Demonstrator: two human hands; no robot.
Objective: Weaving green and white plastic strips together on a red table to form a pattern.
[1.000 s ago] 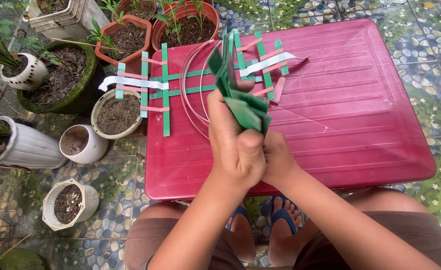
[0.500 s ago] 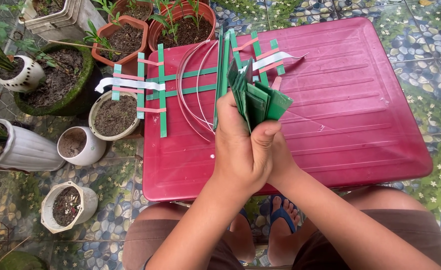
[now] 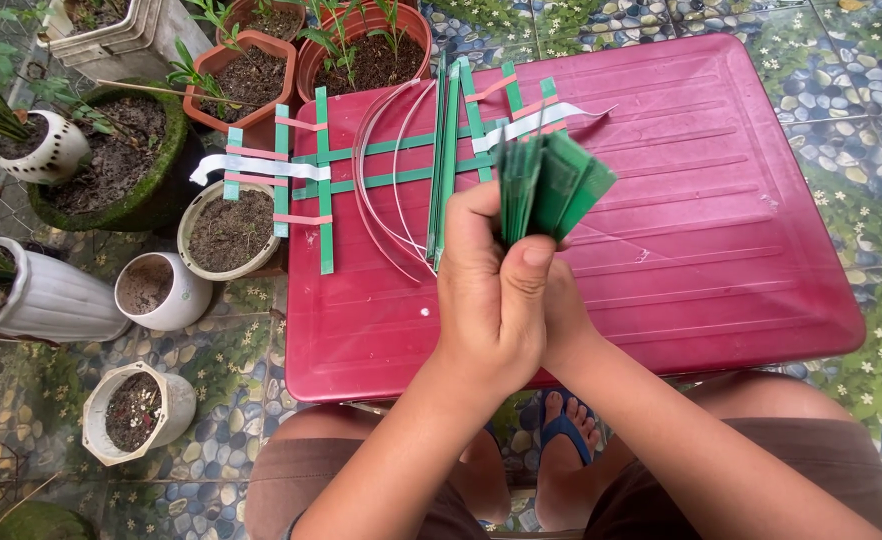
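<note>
**Folded green strips held above a red counter**

Above the near half of the red plastic counter (image 3: 721,250), both hands are pressed together around a bundle of folded green strips (image 3: 551,190). The left hand (image 3: 491,290) is in front, fingers curled shut and thumb pressed against the base of the bundle; the right hand (image 3: 566,320) sits mostly hidden behind it, closed on the same bundle as far as can be seen. The strips fan upward out of the grip, held upright and clear of the counter.

On the far left part of the counter lies a loose lattice of green, pink and white strips (image 3: 311,170), some of it overhanging the left edge. Thin white hoops (image 3: 381,190) lie curved beside it, and a few long green strips (image 3: 443,150) lie nearly straight across them, just beside the left hand's knuckles.

To the left of the counter, on the pebble-patterned floor (image 3: 221,350), stand several flower pots (image 3: 231,230) filled with soil, some white, some terracotta. The person's knees in brown shorts and a foot in a blue sandal (image 3: 566,435) show under the near edge.
</note>
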